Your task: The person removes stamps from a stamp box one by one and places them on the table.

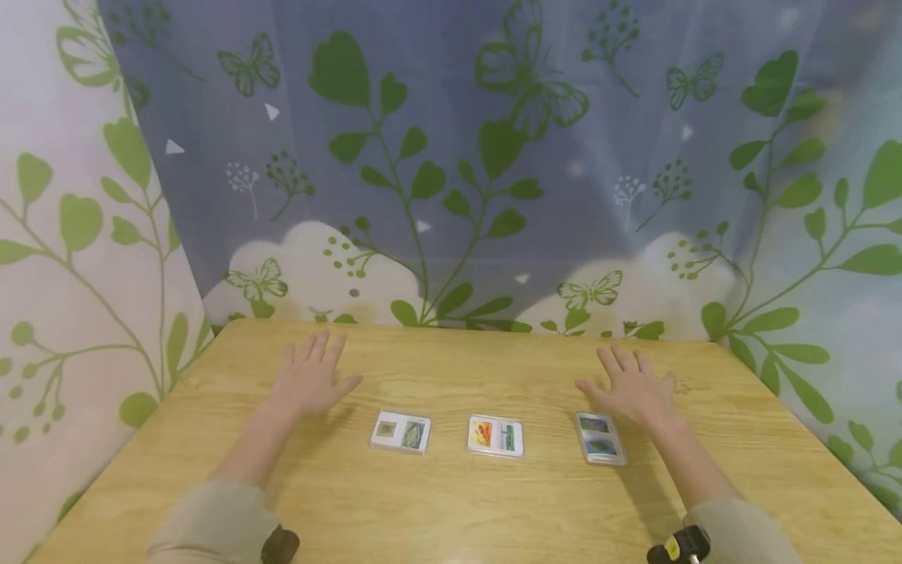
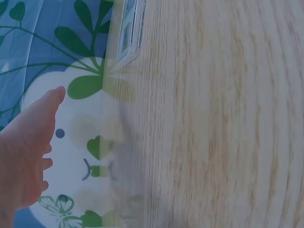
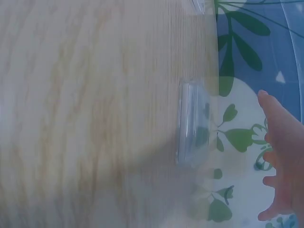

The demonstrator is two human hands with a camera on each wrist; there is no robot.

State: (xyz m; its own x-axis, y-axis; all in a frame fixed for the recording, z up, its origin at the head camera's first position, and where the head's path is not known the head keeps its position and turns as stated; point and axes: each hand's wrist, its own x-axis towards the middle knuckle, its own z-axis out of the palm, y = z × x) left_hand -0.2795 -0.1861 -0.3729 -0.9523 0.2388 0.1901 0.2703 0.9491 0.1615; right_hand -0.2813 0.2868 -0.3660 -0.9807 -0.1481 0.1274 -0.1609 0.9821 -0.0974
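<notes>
Far from the table, I see the patterned curtain [image 1: 451,196] at the back, blue and white with green leaves and butterflies. In front spreads the wood-grained table [image 1: 451,509].

Over it I have both hands, palms down and wide, fingers straight and spread, holding nothing. The left hand [image 1: 313,382] is off to the side of the nearest case; the right hand [image 1: 633,389] is just beyond the far end of another, and from my views I cannot tell whether it touches it.

Three clear flat cases lie in a spaced row between the forearms. The left case [image 1: 398,450] holds a brown picture [image 1: 386,428] and a grey-green picture [image 1: 412,435]. The middle case [image 1: 496,452] holds an orange picture [image 1: 482,432] and a green picture [image 1: 507,436]. The right case [image 1: 606,460], turned lengthwise, holds two dark green-blue pictures [image 1: 601,446].
</notes>
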